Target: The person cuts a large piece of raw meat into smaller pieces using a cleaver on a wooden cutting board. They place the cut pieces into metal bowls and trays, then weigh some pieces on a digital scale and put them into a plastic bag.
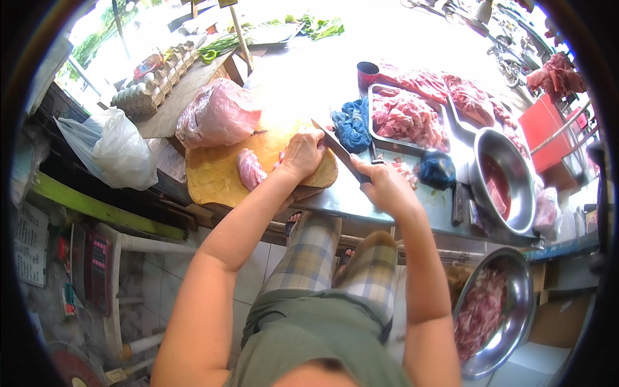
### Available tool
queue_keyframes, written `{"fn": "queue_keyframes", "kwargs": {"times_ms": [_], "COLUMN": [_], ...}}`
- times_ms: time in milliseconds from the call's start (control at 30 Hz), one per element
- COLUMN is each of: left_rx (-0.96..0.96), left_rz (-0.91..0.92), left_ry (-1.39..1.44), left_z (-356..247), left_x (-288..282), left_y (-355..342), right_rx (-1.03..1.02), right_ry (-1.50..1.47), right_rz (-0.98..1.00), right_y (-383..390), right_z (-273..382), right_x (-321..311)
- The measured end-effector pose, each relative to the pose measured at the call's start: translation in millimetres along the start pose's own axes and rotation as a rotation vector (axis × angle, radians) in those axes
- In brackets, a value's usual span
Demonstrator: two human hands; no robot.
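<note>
My left hand (303, 153) is curled over a small piece of raw meat (281, 157) on the worn yellow cutting board (206, 184). My right hand (380, 184) grips a long knife (338, 145) by its handle, its blade slanting up and left beside my left fingertips at the board's right edge. A separate pink cut of meat (251, 169) lies left of my left hand, and a large block of meat (216, 113) sits behind it. A crumpled blue cloth (349, 122) lies just beyond the knife.
An egg tray (155, 80), greens (319, 26) and a white bag (126, 148) are at left and back. Trays of cut meat (406, 116), a blue bundle (436, 171) and a steel bowl (525, 200) crowd the right side. A bowl of meat (483, 316) stands lower right, a scale (97, 271) lower left.
</note>
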State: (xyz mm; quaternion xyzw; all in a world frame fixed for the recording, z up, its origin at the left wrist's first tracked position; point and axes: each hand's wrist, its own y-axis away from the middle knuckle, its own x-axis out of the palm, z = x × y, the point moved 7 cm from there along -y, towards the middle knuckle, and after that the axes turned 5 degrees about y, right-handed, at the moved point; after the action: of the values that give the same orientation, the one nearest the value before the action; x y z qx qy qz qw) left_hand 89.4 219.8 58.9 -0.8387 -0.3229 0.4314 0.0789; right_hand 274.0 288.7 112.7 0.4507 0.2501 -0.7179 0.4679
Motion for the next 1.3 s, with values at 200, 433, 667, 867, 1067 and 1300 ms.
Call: {"fn": "queue_keyframes", "kwargs": {"times_ms": [200,433,667,867,1067,1300], "left_rx": [0.147,-0.303,-0.078,-0.215,-0.093,-0.724], "left_rz": [-0.028,0.284,0.402,0.462,0.535,0.487], "left_ry": [-0.097,-0.1,-0.249,0.142,0.49,0.919], "left_z": [-8.3,25.7,0.1,10.6,8.2,43.6], "left_x": [-4.1,-39.4,-19.4,30.8,18.0,7.3], "left_y": [0.1,20.1,-29.8,-49.4,-68.7,-71.5], "right_rx": [-0.091,0.017,-0.005,-0.005,0.153,0.066], "right_ry": [-0.115,-0.054,-0.401,-0.404,-0.503,-0.467], "right_rz": [-0.179,0.003,-0.288,-0.304,-0.218,-0.253], "right_y": [-45.8,36.2,104.2,131.7,146.1,133.5], "right_z": [13.5,-9.4,-21.9,-33.0,-51.7,-32.9], "right_x": [20.0,14.9,-15.6,-1.6,24.3,15.3]}}
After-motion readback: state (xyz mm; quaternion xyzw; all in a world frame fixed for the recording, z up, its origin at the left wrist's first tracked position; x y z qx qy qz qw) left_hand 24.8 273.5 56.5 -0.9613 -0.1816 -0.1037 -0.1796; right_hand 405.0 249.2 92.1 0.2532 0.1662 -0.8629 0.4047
